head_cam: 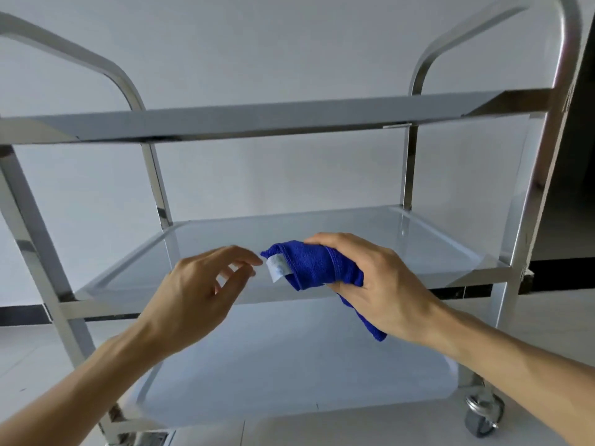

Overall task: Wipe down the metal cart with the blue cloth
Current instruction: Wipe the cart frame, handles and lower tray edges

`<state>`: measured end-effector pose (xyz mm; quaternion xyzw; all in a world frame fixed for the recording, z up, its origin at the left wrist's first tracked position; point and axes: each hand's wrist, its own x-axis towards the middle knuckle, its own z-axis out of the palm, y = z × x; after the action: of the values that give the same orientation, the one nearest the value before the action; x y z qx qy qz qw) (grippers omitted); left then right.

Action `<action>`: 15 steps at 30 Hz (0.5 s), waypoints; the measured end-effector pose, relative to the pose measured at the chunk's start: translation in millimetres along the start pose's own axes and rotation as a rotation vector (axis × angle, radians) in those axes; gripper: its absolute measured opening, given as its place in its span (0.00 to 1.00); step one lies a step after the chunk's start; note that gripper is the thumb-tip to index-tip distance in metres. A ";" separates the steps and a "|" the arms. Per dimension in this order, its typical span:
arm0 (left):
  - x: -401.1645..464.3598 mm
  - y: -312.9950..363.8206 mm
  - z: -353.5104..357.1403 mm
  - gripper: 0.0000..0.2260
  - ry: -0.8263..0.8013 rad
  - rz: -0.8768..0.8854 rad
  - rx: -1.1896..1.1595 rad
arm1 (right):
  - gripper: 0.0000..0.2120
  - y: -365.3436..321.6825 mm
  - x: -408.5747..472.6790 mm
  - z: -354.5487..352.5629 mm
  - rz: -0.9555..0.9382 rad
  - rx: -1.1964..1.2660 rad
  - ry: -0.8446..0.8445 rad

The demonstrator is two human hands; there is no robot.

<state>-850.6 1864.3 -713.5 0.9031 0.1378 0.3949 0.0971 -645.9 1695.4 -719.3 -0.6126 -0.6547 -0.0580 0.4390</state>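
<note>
Two bare forearms come into the picture from the bottom corners, and both hands meet in front of the middle shelf [444,252] of the metal cart [544,175]. On the left side, the left hand [196,284] holds nothing. Its fingers are relaxed and a little spread, with the tips very near the white label [276,268] of the blue cloth [317,263], but they seem just apart from it. Probably this hand is there to help fold or arrange the cloth. More to the right, the right hand [380,281] grips the cloth as a bunched roll, fingers curled over the top and the thumb side under it. One corner of the cloth hangs down below the hand. The cloth is in the air, above the front edge of the middle shelf, and it does not touch the metal. Likely it is gathered this way to make a firm pad for wiping. At the bottom right, one wheel [483,413] stands on the pale floor [32,349].
</note>
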 end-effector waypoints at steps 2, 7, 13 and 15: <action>13.2 9.9 -15.9 0.08 0.044 0.030 -0.007 | 0.27 -13.6 11.2 -15.2 -0.056 -0.014 0.040; 63.9 36.1 -59.7 0.09 0.203 0.082 -0.143 | 0.27 -38.8 47.3 -68.0 -0.243 -0.105 0.157; 136.2 72.0 -102.7 0.09 0.128 0.017 -0.256 | 0.29 -63.1 106.2 -127.5 -0.113 -0.080 0.107; 164.2 76.4 -126.0 0.09 0.095 0.011 -0.229 | 0.29 -70.2 133.6 -145.8 -0.073 -0.055 0.075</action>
<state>-823.9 1854.1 -494.8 0.8673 0.0912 0.4507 0.1905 -614.2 1689.2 -512.0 -0.5974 -0.6580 -0.1150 0.4438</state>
